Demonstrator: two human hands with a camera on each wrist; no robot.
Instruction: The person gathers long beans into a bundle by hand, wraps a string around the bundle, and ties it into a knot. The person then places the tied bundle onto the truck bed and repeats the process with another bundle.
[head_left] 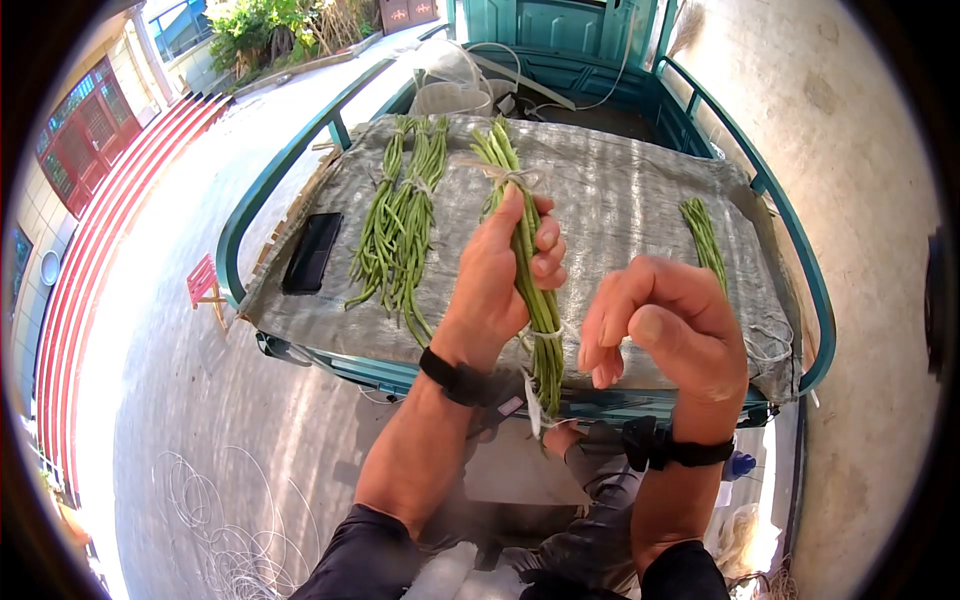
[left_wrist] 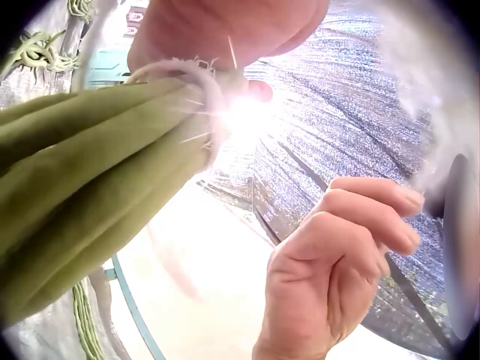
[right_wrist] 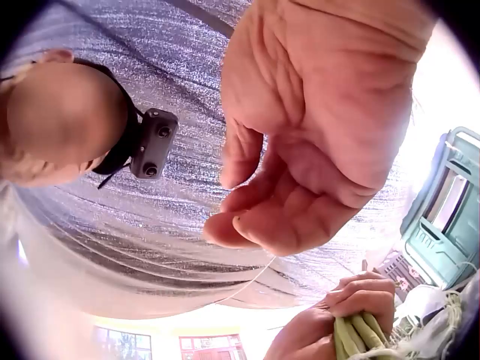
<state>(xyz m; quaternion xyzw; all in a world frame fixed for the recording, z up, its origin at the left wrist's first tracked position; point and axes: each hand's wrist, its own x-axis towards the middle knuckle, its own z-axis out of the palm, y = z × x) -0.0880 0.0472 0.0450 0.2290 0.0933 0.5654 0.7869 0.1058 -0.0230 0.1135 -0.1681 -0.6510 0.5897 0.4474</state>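
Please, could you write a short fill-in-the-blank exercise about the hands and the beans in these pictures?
1. The left hand grips a tied bundle of long green beans; a ____ strap circles that wrist.
2. The right hand pinches a thin pale ____ running to that bundle.
3. In the head view, the flat black rectangle on the grey woven tarp lies ____ of the lying bean bundles.
Missing words: black; string; left.

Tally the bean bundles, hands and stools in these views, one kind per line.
Bean bundles: 4 (held bundle, two left bundles, one right bundle, on the tarp)
Hands: 2 (left hand grips the held bundle, right hand pinches its string)
Red stool: 1
Total: 7
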